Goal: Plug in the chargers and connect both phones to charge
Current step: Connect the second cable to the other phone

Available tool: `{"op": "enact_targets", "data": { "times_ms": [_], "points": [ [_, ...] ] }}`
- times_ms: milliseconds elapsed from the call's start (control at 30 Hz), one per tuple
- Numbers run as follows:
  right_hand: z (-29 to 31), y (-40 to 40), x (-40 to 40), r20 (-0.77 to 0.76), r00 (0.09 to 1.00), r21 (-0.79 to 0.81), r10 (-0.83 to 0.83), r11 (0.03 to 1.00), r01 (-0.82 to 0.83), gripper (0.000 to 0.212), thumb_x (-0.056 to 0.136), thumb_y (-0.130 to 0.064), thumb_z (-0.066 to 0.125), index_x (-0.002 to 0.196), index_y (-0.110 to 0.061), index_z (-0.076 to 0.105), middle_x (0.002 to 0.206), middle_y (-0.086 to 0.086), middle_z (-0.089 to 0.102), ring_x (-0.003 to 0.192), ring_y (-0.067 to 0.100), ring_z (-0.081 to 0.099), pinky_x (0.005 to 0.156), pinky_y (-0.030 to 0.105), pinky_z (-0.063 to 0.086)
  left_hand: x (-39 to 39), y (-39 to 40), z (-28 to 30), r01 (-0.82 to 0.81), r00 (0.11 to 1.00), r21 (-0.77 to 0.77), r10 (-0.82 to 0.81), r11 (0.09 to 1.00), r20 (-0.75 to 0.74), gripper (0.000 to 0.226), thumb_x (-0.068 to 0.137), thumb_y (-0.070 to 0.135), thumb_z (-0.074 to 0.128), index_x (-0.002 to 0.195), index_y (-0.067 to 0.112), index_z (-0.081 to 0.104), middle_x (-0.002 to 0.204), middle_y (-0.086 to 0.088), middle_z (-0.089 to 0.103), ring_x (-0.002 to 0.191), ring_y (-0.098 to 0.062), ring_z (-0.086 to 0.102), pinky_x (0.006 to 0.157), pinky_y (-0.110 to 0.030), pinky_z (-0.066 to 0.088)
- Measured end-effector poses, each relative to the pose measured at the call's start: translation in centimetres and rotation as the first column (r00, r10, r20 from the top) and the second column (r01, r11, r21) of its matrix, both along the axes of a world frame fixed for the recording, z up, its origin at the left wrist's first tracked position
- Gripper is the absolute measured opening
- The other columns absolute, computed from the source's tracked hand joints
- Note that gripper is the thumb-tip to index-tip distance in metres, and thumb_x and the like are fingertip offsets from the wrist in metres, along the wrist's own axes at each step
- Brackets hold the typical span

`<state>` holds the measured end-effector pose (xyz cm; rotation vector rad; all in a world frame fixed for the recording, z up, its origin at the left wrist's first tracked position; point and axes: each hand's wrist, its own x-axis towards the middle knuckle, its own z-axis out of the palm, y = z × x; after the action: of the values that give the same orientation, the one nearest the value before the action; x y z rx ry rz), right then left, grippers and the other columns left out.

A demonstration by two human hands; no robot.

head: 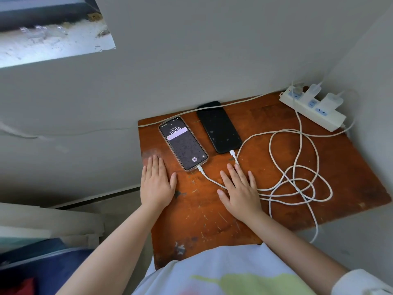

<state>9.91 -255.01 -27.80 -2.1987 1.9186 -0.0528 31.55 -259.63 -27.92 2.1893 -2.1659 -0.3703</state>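
I see both hands lying flat, palms down, on the worn orange-brown surface (212, 220), fingers spread and holding nothing. My left hand (157, 184) rests near the surface's left edge; the lit phone (183, 143) lies just beyond and to the right of its fingertips, close but apart. My right hand (239, 191) lies over part of the white cables; the dark phone (219, 127) sits a little beyond its fingertips, not touching.

The two phones lie side by side, face up, each with its long axis running away from me and leaning slightly left at the far end. Their charging ports point back toward my fingers. The lit phone shows a lock screen reading 10:26, and a white cable (209, 179) plugs into its near end, then passes under my right hand. A second white cable (234, 156) plugs into the dark phone's near end, its plug just ahead of my right fingertips.

To the right of my right fingers the cables coil in loose loops (302, 184) and run to a white power strip (312, 107) at the far right corner, where two white chargers (330, 101) are seated.
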Motion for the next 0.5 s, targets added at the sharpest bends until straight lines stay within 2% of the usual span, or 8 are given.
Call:
{"op": "enact_targets", "data": {
  "times_ms": [500],
  "points": [
    [0.02, -0.1, 0.08, -0.007, 1.0, 0.008, -0.008, 1.0, 0.008, 0.055, 0.091, -0.044, 0.044, 0.138, -0.018, 0.034, 0.15, 0.01, 0.027, 0.139, 0.029, 0.017, 0.111, 0.051, 0.013, 0.01, 0.0, -0.05, -0.007, 1.0, -0.021, 0.007, 1.0, -0.012, 0.064, 0.093, 0.043, 0.025, 0.141, 0.005, 0.007, 0.153, -0.013, 0.007, 0.141, -0.022, 0.0, 0.112, -0.032, -0.005]
  ]
}}
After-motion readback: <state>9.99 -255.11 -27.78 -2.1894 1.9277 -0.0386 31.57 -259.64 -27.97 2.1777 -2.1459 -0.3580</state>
